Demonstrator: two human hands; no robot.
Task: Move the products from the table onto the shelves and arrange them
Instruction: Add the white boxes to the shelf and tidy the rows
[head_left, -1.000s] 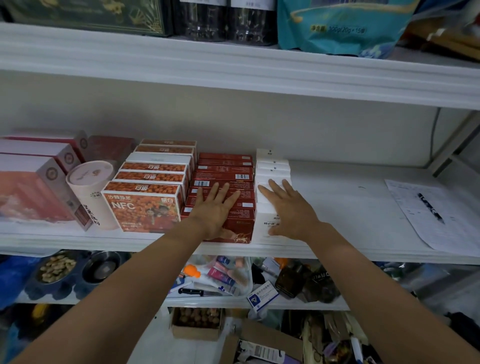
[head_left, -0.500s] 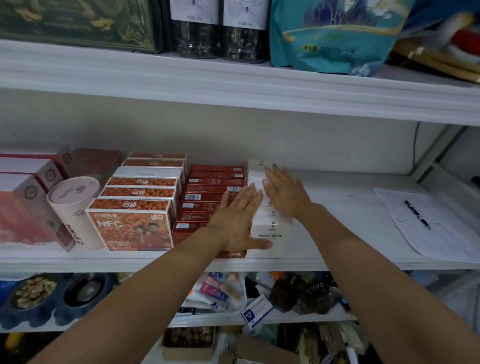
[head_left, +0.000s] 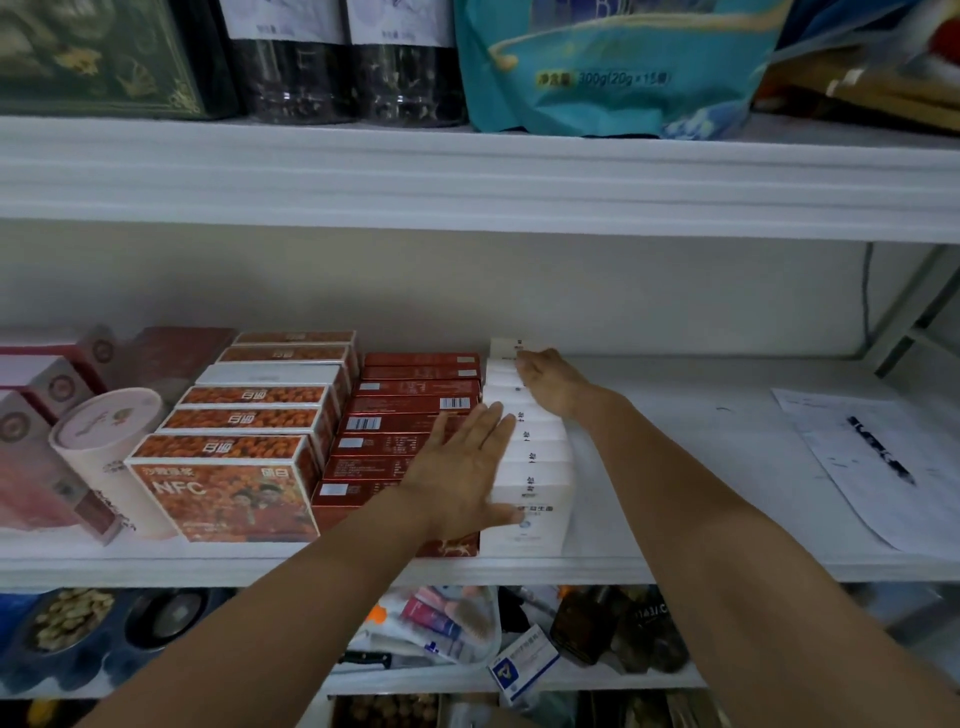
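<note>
White painted shelf (head_left: 727, 405) — orange cardboard boxes (head_left: 223, 488) read "NFC". Left hand (head_left: 457, 467) flat across dark red boxes (head_left: 410, 402); right hand (head_left: 550, 379) flat on white cartons (head_left: 540, 467).

Orange box (head_left: 223, 488) reads "NFC"; teal bag (head_left: 613, 67) "300g".

This is looking like a shop stockroom; white shelves (head_left: 467, 176) are carrying rows of barcoded red boxes (head_left: 410, 405), orange NFC boxes (head_left: 223, 483) and white boxes (head_left: 540, 467); a paper sheet (head_left: 831, 467) is lying alongside.
</note>
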